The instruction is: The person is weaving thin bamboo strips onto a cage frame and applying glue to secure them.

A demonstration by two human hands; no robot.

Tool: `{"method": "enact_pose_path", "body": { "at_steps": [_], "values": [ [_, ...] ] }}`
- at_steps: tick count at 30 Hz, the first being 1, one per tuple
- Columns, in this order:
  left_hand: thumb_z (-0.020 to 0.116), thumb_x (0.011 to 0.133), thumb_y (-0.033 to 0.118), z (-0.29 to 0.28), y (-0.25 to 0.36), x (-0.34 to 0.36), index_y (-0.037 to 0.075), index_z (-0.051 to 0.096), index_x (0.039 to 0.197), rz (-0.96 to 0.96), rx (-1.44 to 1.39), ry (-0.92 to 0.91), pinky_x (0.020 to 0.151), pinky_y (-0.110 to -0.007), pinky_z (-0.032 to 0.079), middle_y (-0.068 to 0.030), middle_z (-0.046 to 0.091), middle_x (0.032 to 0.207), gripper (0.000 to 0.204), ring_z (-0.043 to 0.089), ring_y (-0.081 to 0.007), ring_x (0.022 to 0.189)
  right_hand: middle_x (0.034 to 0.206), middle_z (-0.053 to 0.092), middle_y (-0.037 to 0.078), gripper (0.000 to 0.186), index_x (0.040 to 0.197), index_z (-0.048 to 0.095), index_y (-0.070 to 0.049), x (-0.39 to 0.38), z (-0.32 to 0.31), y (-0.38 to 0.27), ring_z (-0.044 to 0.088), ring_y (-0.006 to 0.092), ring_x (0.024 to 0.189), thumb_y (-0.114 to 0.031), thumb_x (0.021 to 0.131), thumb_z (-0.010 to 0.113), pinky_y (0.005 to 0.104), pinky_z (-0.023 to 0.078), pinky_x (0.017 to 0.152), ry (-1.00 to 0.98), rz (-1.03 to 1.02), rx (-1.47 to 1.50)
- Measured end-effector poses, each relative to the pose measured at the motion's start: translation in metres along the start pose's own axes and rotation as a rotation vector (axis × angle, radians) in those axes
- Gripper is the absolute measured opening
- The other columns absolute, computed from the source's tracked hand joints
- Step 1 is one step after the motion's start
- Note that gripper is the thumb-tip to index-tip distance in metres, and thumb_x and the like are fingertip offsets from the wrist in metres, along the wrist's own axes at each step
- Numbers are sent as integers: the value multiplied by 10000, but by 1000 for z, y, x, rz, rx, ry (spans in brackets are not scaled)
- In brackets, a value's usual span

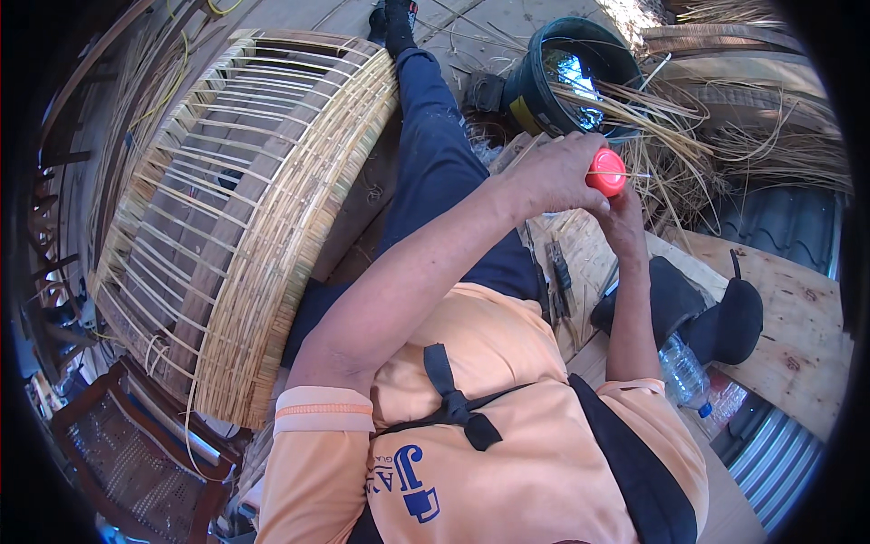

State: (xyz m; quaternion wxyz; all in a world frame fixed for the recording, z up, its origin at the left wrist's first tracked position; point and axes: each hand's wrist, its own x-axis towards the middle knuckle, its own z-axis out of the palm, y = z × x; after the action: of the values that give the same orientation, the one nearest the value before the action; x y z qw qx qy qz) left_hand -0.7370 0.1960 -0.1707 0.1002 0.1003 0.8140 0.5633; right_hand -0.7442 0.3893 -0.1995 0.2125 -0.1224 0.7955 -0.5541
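In front of my body, my left hand (564, 174) is closed round a red, round-ended container (606, 171). The rest of its body is hidden behind my hands. A thin pale line, like a cane strip, crosses its red end. My right hand (623, 220) is raised just below and meets the left; its fingers are hidden, so I cannot tell whether it grips the container. To the left, beside my outstretched leg (430, 136), leans a large woven cane frame (281, 227), with spaced strands across its opening and a tightly woven side. Neither hand touches it.
A dark green bucket (524, 86) holding water and cane strips stands ahead. Loose cane (680, 172) spreads to its right. Dark-handled tools (562, 276) lie between my legs. A black object (725, 322) and a clear plastic bottle (684, 372) lie right; a brown woven-panel chair (136, 458) stands lower left.
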Motion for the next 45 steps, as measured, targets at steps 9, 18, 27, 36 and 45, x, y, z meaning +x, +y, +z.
{"method": "enact_pose_path", "body": {
  "at_steps": [9,18,27,36,45],
  "values": [
    [794,627,299,11,-9,7,31,556,1071,31,69,19,860,-382,467,-169,612,1039,571,593,-321,992,1128,602,63,415,1198,536,-19,-1,-1,14,578,142,1022,-74,820,698,288,478,879,25,50,193],
    [786,623,291,7,-8,5,20,557,1064,1,-35,-18,858,-380,463,-182,604,1039,567,589,-325,980,1149,587,50,484,1231,505,-37,-5,4,-5,578,156,1031,-74,798,719,302,501,875,-15,9,93],
    [804,624,273,6,-1,4,25,562,1087,-38,-34,10,848,-376,478,-175,618,1041,579,608,-319,969,1163,589,60,480,1225,502,-31,-5,-2,19,585,169,1024,-40,792,711,318,491,885,-81,102,369],
    [806,616,266,7,-5,-1,22,561,1084,30,-14,36,845,-387,469,-177,629,1008,582,605,-331,965,1178,554,76,509,1243,476,-26,-5,2,14,571,200,1061,-110,805,719,337,515,884,-89,33,240],
    [803,614,256,4,-3,0,24,551,1111,27,-32,-1,871,-393,457,-177,613,1034,603,588,-343,977,1202,535,76,549,1259,454,-30,-8,1,17,564,201,1075,-174,807,730,352,516,890,-65,16,193]
  ]
}}
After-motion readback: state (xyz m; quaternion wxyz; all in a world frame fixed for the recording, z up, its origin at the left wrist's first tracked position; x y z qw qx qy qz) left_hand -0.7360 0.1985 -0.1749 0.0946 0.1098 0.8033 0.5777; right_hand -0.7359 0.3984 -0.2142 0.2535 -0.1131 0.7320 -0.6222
